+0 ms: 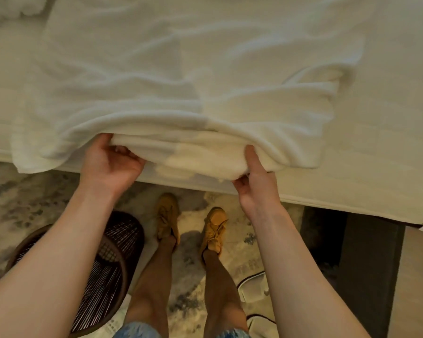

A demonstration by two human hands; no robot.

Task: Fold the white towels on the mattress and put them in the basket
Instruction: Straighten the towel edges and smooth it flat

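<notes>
A large white towel (181,93) lies spread and rumpled over the mattress (388,142), its near edge doubled into a thick fold at the mattress rim. My left hand (110,164) grips the left end of that fold, fingers curled under it. My right hand (257,184) pinches the right end of the same fold, thumb on top. A dark wicker basket (122,252) stands on the floor at lower left, partly hidden by my left forearm. What lies inside it cannot be made out.
More crumpled white cloth (15,8) lies at the far left corner. My legs and tan shoes (215,228) stand on a patterned rug (22,198). A dark bed base (366,264) sits at the right. White slippers (254,286) lie near my right foot.
</notes>
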